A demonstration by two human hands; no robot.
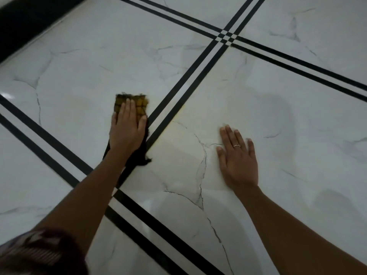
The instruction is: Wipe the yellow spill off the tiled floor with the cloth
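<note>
My left hand [127, 128] lies flat on a dark checked cloth [139, 102], pressing it onto the white marble-look tile. The cloth's front part is stained yellow; its dark tail [139, 157] trails back under my wrist across a black strip. A faint yellowish film [79, 102] shows on the tile left of the cloth, and a pale yellow tinge [178, 132] runs along the tile edge to its right. My right hand [238, 157], wearing a ring, rests palm down with fingers spread on the neighbouring tile, holding nothing.
Double black strips [190, 76] cross the floor between the large white tiles [297, 126]. A dark band [23, 18] runs along the far left edge. A patterned sleeve [39, 253] fills the bottom left corner.
</note>
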